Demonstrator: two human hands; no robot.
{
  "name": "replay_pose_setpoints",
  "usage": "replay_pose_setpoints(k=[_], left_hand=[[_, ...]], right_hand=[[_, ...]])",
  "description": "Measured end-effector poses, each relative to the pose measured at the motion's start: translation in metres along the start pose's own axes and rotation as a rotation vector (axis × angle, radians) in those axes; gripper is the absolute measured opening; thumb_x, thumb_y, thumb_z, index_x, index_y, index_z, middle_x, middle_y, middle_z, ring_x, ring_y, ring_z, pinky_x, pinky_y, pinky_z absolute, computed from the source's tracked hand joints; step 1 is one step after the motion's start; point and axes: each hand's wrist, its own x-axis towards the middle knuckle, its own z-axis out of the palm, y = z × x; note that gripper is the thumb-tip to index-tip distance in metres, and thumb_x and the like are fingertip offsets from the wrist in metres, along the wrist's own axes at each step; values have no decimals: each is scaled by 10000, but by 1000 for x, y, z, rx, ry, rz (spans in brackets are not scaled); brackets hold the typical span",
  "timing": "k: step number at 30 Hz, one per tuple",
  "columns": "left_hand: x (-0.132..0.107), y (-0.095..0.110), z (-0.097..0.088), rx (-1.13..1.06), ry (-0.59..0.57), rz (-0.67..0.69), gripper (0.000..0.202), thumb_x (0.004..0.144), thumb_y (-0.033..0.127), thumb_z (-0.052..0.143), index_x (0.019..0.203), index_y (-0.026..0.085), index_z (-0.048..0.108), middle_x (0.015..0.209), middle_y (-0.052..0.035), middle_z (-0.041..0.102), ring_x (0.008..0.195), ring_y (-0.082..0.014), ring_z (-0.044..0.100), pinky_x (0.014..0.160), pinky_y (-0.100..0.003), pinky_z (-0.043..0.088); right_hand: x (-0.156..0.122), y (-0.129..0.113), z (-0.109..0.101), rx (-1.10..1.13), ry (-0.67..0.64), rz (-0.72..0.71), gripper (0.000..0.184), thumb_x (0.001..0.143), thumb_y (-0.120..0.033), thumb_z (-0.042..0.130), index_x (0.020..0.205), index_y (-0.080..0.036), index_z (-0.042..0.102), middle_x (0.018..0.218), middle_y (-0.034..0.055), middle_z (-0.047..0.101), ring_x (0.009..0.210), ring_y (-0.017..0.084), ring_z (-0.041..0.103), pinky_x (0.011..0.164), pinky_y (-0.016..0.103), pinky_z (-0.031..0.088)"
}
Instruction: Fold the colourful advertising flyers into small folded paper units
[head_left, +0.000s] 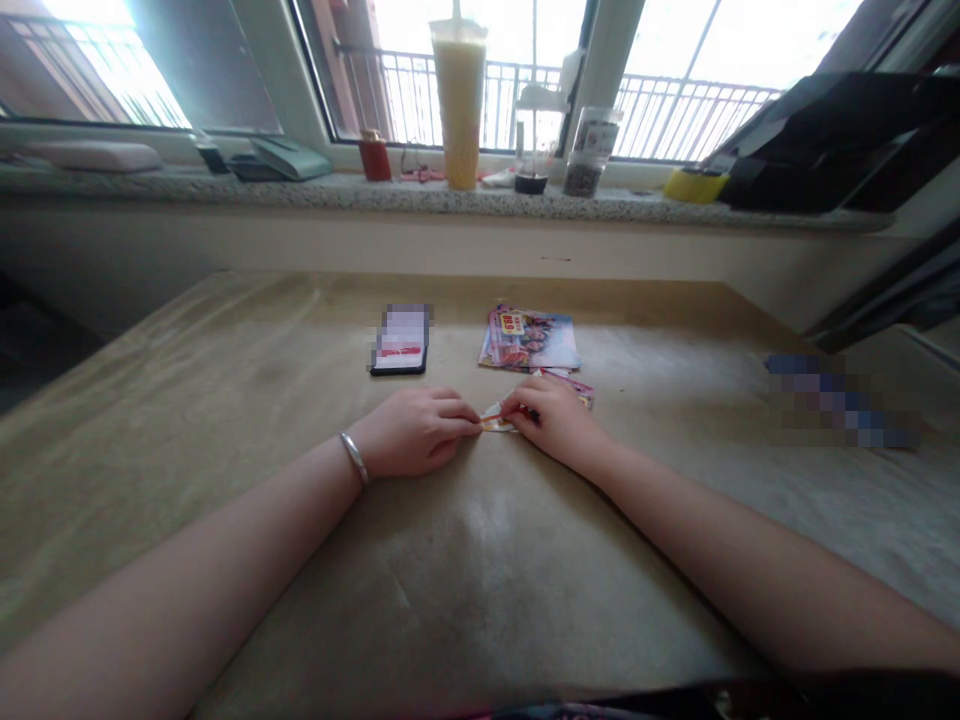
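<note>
A small piece of printed paper [495, 424], white with orange and red, lies folded on the table between my hands. My left hand [416, 430], with a silver bangle at the wrist, has its fingertips closed on the paper's left end. From the other side, my right hand [559, 418] pinches the paper and hides much of it. A pink printed part shows behind the right knuckles; whether it belongs to the same sheet I cannot tell. Just beyond sits a stack of colourful printed leaflets [544, 342].
A phone [405, 338] lies beyond my left hand. At the table's right is a blurred blue item [836, 402]. On the stone windowsill [300, 192] stand a tall cup of yellow drink [459, 110], a red jar [373, 158], small containers, a yellow roll [694, 185] and a black bag [810, 150].
</note>
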Motion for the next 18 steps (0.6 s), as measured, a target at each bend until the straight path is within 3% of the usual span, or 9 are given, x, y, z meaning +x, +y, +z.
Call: replay_pose_setpoints(k=[4,9,13,18], left_hand=[[0,0,0,-37,16,-4,294,867,156,440,1074,201,644,1044,-40,675,922,-174,586,801,-302,501],[0,1,-1,-15,15,-6,283,878,160,447,1079,206,640,1029,-45,674,927,-167,588,807,-292,501],[0,1,0,19,12,3,283,883,164,441,1089,203,632,1027,-49,672,930,-166,586,808,-289,501],[0,0,2,39,5,0,274,894,171,437,1095,194,623,1053,-46,665,928,-175,579,800,-297,496]], right_hand=[[-2,-3,-6,-81,-29,-98,188,871,-211,507,851,-234,693,889,40,659,868,187,535,816,328,354],[-5,-7,-12,-136,-48,-228,184,871,-347,542,941,-268,694,941,33,674,933,207,523,950,409,292],[-5,-11,-14,-198,-38,-294,223,914,-301,478,980,-317,690,950,4,687,964,198,527,1062,464,178],[-3,-14,-15,-281,-74,-345,271,938,-272,432,1030,-331,680,980,-3,690,977,197,523,1079,450,177]])
